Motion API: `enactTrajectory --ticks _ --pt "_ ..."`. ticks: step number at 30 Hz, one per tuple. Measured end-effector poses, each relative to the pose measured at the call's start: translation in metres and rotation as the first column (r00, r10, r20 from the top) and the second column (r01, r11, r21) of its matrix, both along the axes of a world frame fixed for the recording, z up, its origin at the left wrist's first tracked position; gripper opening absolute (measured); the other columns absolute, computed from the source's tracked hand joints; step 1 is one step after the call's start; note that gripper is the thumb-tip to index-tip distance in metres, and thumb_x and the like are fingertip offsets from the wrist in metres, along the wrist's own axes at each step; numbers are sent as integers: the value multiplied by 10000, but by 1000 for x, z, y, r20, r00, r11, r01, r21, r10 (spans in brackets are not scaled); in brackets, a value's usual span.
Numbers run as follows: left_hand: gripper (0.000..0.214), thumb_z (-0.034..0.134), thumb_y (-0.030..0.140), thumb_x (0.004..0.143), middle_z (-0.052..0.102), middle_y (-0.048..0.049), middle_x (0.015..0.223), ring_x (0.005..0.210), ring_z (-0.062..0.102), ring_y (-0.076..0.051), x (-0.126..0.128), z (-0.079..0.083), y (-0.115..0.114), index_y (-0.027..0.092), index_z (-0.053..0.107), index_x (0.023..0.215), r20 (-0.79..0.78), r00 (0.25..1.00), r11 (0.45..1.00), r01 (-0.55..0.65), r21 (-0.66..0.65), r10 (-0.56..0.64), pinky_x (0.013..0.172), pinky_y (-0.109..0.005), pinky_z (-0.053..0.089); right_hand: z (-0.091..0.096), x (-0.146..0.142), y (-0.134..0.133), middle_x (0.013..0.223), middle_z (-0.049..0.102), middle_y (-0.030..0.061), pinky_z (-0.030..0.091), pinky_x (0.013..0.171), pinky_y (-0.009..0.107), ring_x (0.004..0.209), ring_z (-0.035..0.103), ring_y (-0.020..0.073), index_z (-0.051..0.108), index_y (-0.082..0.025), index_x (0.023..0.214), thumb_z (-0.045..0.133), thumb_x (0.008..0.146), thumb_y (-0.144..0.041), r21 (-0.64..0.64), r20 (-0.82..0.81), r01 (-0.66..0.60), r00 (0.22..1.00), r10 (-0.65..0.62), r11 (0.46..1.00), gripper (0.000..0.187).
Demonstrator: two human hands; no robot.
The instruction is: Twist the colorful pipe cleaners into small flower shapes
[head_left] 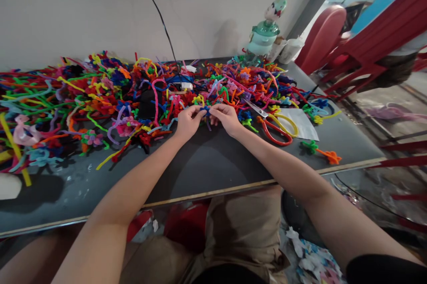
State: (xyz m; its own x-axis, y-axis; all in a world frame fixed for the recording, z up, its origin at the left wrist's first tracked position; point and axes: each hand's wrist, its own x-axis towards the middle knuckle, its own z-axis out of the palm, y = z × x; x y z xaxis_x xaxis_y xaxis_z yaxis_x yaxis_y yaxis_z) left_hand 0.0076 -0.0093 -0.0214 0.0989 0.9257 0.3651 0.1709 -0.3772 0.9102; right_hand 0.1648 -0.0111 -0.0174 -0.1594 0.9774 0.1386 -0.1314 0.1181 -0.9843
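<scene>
Both hands meet over the table, at the front edge of a big heap of bright pipe cleaners (100, 93). My left hand (189, 122) pinches a small dark blue pipe cleaner piece (205, 110) from the left. From the right, the fingertips of my right hand (225, 118) close on the same blue piece. Its exact shape is partly hidden by my fingers. Just right of my right hand lie scissors with one red and one yellow handle loop (276, 130), blades pointing into the heap.
A white packet (296, 123) lies beside the scissors, near an orange pipe cleaner flower (332, 157). A green bottle with a figure on top (263, 35) and white cups (291, 50) stand at the back right. Red chairs (322, 35) are beyond the table. A black cable (160, 13) hangs down.
</scene>
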Motion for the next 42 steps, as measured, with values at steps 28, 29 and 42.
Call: enactTrajectory --ticks 28,29,42 --pt "191 720 249 775 692 -6 698 606 636 -123 0 1 -1 162 667 937 2 1000 994 12 -109 -12 639 -259 536 -5 3 2 672 653 19 483 543 251 601 602 123 674 -167 807 674 757 -526 145 226 179 952 -208 973 362" --pt "162 727 271 770 695 -13 710 628 641 -127 0 1 -1 163 672 877 -1 1000 995 7 -100 -7 644 -260 535 -4 4 3 647 643 15 465 504 239 583 601 123 668 -167 812 669 757 -537 114 224 175 954 -197 978 375" --pt "124 577 290 886 635 -9 698 643 590 -129 2 0 3 178 621 859 -78 994 997 70 -37 -73 669 -267 507 -1 3 3 553 618 -14 404 398 192 493 581 96 671 -170 760 742 670 -555 27 123 140 982 -142 990 401"
